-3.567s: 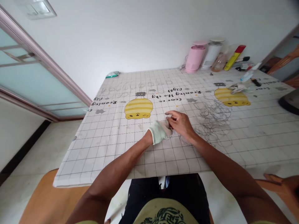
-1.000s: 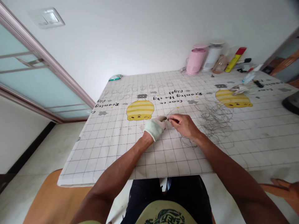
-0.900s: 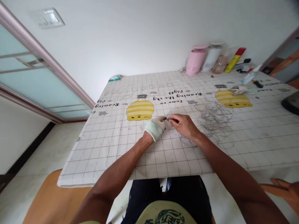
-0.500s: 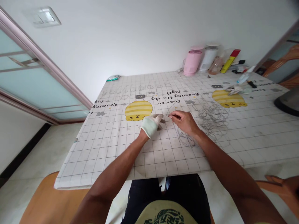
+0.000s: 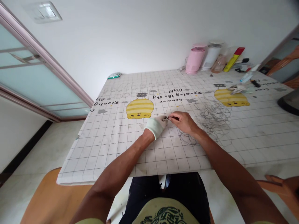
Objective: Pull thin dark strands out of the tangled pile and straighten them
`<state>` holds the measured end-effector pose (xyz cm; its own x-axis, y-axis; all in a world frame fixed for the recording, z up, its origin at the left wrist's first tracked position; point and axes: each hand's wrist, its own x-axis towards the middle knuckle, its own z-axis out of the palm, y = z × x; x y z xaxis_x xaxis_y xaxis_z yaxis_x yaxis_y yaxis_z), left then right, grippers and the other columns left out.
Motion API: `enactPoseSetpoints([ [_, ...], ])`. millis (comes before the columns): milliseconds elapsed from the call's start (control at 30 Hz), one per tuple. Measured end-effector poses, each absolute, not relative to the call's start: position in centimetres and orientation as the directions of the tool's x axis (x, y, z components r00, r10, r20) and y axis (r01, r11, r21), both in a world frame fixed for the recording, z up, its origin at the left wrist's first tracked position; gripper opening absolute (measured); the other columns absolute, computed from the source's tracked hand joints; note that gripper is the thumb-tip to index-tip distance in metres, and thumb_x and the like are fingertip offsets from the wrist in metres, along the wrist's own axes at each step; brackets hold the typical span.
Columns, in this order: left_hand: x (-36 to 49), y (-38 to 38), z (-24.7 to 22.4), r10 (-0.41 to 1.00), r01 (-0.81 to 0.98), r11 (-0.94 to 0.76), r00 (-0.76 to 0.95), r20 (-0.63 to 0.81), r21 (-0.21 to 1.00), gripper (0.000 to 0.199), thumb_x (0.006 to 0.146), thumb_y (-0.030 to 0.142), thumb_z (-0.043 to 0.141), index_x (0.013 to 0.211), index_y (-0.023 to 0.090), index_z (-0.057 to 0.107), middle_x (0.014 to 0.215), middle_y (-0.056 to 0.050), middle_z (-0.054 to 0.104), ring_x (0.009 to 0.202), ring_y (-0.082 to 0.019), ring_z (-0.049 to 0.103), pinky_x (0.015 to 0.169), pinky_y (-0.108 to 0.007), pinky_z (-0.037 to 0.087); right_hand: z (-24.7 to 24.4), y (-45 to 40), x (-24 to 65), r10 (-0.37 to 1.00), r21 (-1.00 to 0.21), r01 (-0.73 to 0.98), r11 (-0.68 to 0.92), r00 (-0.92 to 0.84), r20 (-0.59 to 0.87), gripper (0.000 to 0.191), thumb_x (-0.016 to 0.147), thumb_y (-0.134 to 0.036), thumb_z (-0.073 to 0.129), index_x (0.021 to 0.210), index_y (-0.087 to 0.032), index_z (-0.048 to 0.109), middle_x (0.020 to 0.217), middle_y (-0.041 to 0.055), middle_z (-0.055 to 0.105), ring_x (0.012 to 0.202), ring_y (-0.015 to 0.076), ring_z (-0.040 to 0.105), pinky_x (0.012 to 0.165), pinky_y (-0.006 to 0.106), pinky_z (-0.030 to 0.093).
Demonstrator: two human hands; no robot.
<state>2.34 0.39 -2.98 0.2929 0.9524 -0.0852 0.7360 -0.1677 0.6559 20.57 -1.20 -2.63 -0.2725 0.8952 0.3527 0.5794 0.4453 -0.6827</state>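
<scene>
Wire [image 5: 215, 114] lies looped on the table [image 5: 105, 155] beside the right hand [image 5: 183, 122]. It and the gloved left hand [image 5: 157, 125] nearly meet, both pinching a thin strand [image 5: 167, 109]. By the wall [image 5: 130, 37], a bottle [image 5: 218, 66] holds amber liquid; the spray bottle [image 5: 248, 75]'s contents are unclear.

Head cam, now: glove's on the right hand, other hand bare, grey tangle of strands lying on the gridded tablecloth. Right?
Wrong hand: the head view shows the pale glove on the left hand; the right hand is the bare one. The grey tangle of strands does lie on the gridded tablecloth.
</scene>
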Motion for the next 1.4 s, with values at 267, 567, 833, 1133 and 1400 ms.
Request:
enactPoseSetpoints([
  [267, 2.7, 0.6, -4.1, 0.973, 0.85, -0.11, 0.198, -0.119, 0.515, 0.026, 0.094, 0.029, 0.049, 0.086, 0.021, 0.072, 0.078, -0.007, 0.074, 0.07, -0.021, 0.066, 0.061, -0.03, 0.044, -3.4, -1.2, 20.1, 0.886, -0.644, 0.609, 0.463, -0.327, 0.328, 0.021, 0.096, -0.024, 0.057, 0.081, -0.022, 0.07, 0.074, -0.0005, 0.067, 0.068, 0.0158, 0.057, 0.063, 0.029, 0.039],
  [567, 2.3, 0.1, -2.2, 0.944, 0.652, 0.11, 0.167, -0.284, 0.751, 0.024, 0.095, 0.03, 0.052, 0.081, 0.02, 0.069, 0.074, -0.005, 0.075, 0.056, -0.016, 0.068, 0.054, -0.024, 0.048, -3.1, -1.0, 20.6, 0.926, -0.727, 0.574, 0.376, -0.263, 0.271, 0.022, 0.098, -0.041, 0.062, 0.098, -0.022, 0.075, 0.081, 0.0014, 0.073, 0.068, 0.0165, 0.063, 0.062, 0.028, 0.046],
  [833, 1.4, 0.8, -1.9, 0.966, 0.488, 0.19, 0.064, -0.252, 0.852, 0.023, 0.096, 0.027, 0.051, 0.086, 0.018, 0.07, 0.08, -0.004, 0.075, 0.058, -0.014, 0.071, 0.058, -0.023, 0.053, -3.1, -1.0, 20.3, 0.972, -0.874, 0.429, 0.229, -0.153, 0.18, 0.032, 0.095, -0.049, 0.065, 0.112, -0.022, 0.07, 0.081, 0.0033, 0.075, 0.063, 0.017, 0.068, 0.059, 0.028, 0.055],
  [1133, 2.0, 0.0, -1.3, 0.941, 0.223, 0.248, 0.175, -0.289, 0.943, 0.025, 0.092, 0.016, 0.055, 0.11, 0.013, 0.071, 0.081, -0.005, 0.073, 0.065, -0.016, 0.073, 0.06, -0.025, 0.06, -3.6, -1.4, 19.4, 0.958, -0.86, 0.433, 0.271, -0.033, 0.285, 0.03, 0.095, -0.039, 0.06, 0.116, -0.021, 0.074, 0.078, 0.0032, 0.073, 0.061, 0.0167, 0.066, 0.054, 0.027, 0.054],
  [1400, 2.3, -0.8, -0.7, 0.937, 0.075, 0.292, 0.177, -0.301, 0.953, 0.043, 0.093, 0.012, 0.056, 0.135, 0.005, 0.062, 0.079, -0.007, 0.073, 0.065, -0.016, 0.072, 0.067, -0.029, 0.062, -3.4, -1.5, 19.5, 0.935, -0.816, 0.485, 0.315, -0.009, 0.355, 0.029, 0.094, -0.033, 0.059, 0.113, -0.02, 0.076, 0.076, 0.0035, 0.074, 0.062, 0.0163, 0.068, 0.058, 0.027, 0.053],
])
